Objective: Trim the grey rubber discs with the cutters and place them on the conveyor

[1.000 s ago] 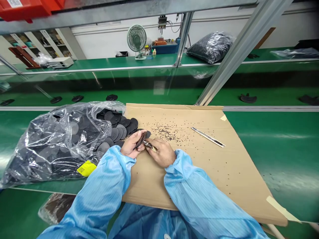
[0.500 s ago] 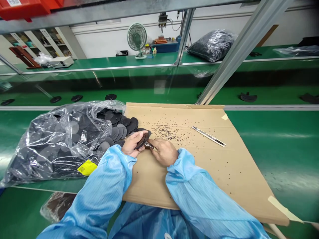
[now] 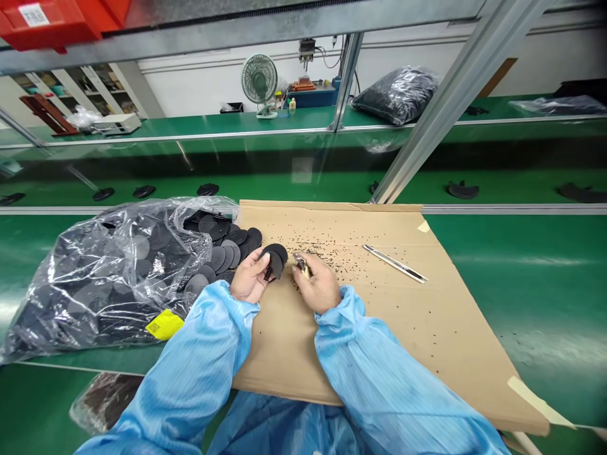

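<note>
My left hand is closed on a few thin black discs, fanned slightly apart and tilted, with the thumb pressed on them. A dark piece sticks out below the discs; its shape is unclear. To the right, my right hand is wrapped round small metal clippers, partly hidden by the fingers. A short gap separates the clippers from the discs. Behind my left hand, loose black discs spill from a clear plastic bag. Tiny black scraps are scattered over the cardboard sheet.
A white, pen-like strip lies on the cardboard's right half. A slanted metal post rises behind the sheet. Beyond are a green belt with dark parts, a fan and a filled black bag. A red bin sits above left.
My right hand has drawn the clippers back from the discs, rightward. The discs in my left hand have turned to show more of their faces. The view has tilted slightly upward.
</note>
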`<move>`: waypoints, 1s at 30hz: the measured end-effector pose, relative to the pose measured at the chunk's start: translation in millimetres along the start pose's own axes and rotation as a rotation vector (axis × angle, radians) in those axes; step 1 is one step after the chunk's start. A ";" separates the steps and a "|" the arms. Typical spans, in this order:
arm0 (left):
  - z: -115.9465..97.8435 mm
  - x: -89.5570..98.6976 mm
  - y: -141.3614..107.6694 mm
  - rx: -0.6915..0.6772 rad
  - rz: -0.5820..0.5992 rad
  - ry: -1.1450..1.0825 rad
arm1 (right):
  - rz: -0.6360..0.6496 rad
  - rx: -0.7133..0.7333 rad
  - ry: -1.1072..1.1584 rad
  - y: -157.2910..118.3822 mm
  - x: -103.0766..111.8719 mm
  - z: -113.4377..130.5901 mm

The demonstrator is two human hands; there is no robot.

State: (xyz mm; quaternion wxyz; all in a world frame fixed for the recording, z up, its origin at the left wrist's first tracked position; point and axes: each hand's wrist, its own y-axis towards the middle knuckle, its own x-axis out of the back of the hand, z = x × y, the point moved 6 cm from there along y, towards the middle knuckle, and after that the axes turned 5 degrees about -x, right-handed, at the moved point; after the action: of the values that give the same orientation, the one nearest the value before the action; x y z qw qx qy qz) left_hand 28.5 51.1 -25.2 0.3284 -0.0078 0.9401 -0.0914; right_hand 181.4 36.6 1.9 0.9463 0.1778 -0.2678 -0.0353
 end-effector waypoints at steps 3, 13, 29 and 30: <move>-2.7 2.1 0.8 -0.092 -0.026 0.005 | -0.089 -0.048 0.040 1.7 4.9 -5.7; -19.2 9.2 -1.7 -0.323 -0.234 0.022 | -0.054 -0.007 -0.101 5.3 4.3 -9.2; -18.0 22.8 2.6 -0.312 -0.381 -0.019 | 0.168 0.085 -0.278 13.7 -47.2 0.1; -17.9 22.6 1.6 -0.312 -0.377 -0.014 | 0.113 0.072 -0.235 13.4 -40.9 -0.8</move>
State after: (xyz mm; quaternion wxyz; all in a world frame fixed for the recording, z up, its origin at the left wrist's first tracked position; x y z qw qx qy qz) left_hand -0.3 53.9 -25.7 0.3068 -0.2342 0.9225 -0.0049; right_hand 146.5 56.0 -14.2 0.9019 0.1907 -0.3874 0.0071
